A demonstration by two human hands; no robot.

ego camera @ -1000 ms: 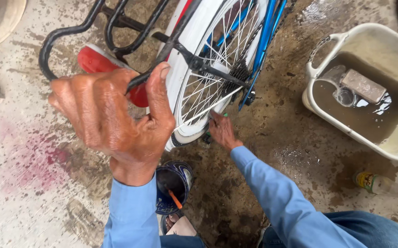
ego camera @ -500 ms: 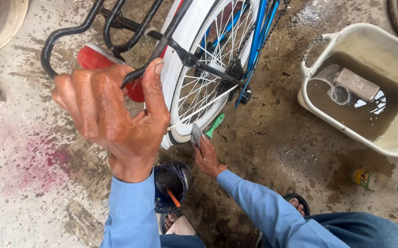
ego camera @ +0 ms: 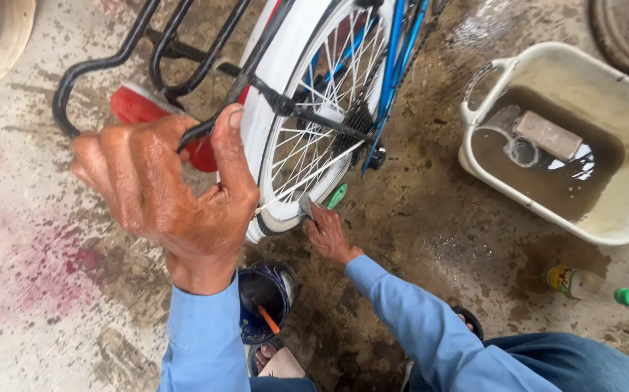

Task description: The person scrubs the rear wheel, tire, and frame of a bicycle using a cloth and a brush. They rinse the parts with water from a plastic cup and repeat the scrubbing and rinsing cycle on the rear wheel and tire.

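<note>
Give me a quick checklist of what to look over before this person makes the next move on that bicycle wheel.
1. Bike steadied: ok. The left hand grips the black rear rack beside the red reflector.
2. Tool in hand: ok. The right hand holds a small grey metal tool against the white tyre at its lowest part.
3. Tool seated properly on the rim: cannot tell, the tip is hidden.
4. Spare tool close by: ok. A green-handled tool lies on the floor right under the wheel.
5. Floor footing: not ok. The concrete around the tub of murky water looks wet and muddy.
6. Small dark pot by the foot: cannot tell if it is stable.
</note>
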